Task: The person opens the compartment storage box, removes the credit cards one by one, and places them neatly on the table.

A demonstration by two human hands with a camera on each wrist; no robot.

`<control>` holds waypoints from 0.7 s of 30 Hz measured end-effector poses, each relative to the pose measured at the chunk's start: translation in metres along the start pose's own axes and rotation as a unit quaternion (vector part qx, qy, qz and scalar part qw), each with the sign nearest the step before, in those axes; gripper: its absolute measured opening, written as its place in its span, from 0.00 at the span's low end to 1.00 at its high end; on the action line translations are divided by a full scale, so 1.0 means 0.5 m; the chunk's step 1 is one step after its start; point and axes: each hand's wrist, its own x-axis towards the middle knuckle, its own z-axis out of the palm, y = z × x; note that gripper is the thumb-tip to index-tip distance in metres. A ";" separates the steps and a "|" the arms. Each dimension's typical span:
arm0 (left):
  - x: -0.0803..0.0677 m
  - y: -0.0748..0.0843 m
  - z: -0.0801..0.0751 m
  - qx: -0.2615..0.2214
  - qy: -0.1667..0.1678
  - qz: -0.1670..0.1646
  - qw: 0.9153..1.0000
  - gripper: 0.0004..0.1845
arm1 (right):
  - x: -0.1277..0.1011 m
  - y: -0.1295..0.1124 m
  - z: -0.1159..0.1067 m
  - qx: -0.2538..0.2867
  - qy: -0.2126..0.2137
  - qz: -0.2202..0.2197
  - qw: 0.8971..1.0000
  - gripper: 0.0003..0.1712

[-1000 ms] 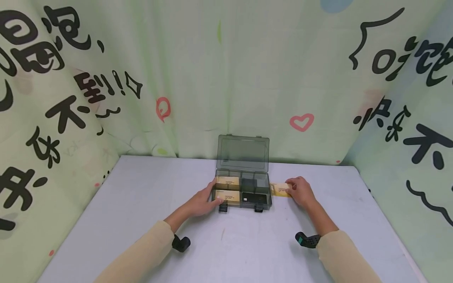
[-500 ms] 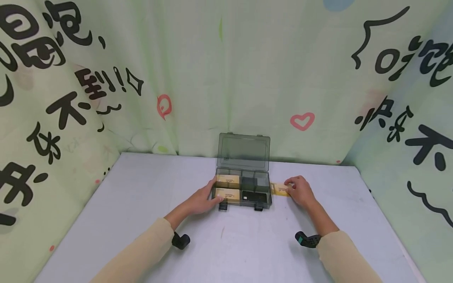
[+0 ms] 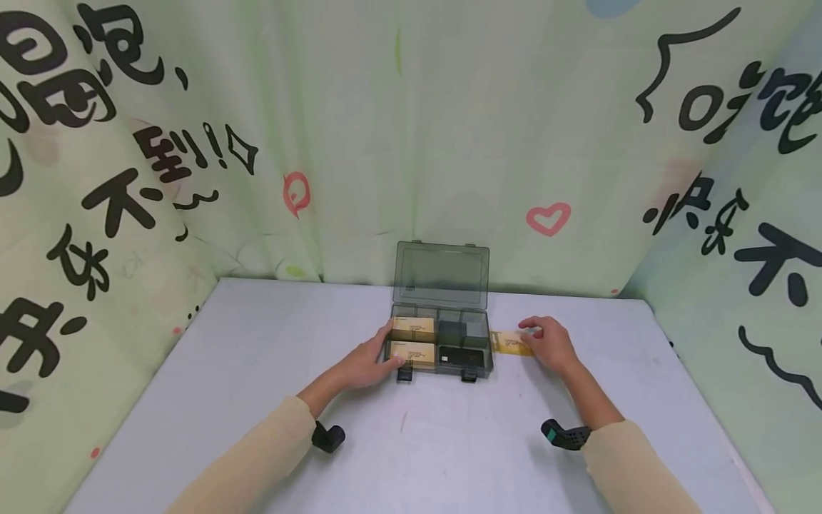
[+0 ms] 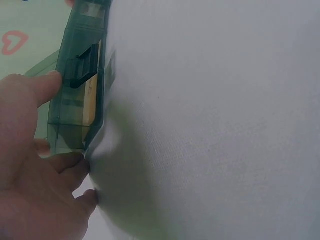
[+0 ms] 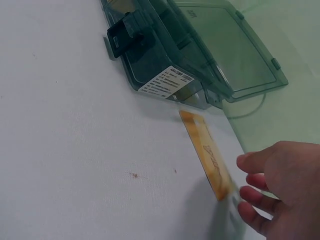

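A smoky translucent compartment box [image 3: 452, 373] stands on the table with its lid [image 3: 442, 273] raised. Yellow card-like packs fill two of its left compartments: one pack [image 3: 413, 325] behind another pack [image 3: 413, 351]. A flat black item [image 3: 461, 357] lies in the front right compartment. My left hand [image 3: 366, 364] grips the box's left end, its thumb at the front and its fingers at the side. To the right of the box, a yellow card [image 5: 205, 150] lies on the table. My right hand [image 5: 287, 185] hovers by the card's outer end, fingers loosely bent and apart from it.
The white table [image 3: 257, 343] reaches back to a pale green curtain [image 3: 359, 143] with black lettering. A dark latch [image 4: 84, 66] hangs at the box's front in the left wrist view. Printed label [image 5: 166, 82] on the box's right wall.
My right hand has let go of the yellow card and drawn slightly right and up. The card stays beside the box. My left hand keeps its hold.
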 end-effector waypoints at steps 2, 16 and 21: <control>0.002 0.002 -0.002 -0.001 0.000 -0.001 1.000 0.44 | -0.002 -0.002 -0.002 0.006 0.001 0.000 1.000 0.15; 0.001 -0.002 0.001 0.001 -0.003 0.001 1.000 0.45 | -0.027 -0.042 -0.001 0.051 -0.002 -0.031 0.998 0.16; 0.001 0.001 -0.003 0.001 -0.004 0.001 1.000 0.45 | -0.033 -0.061 0.002 0.059 -0.004 -0.042 0.997 0.15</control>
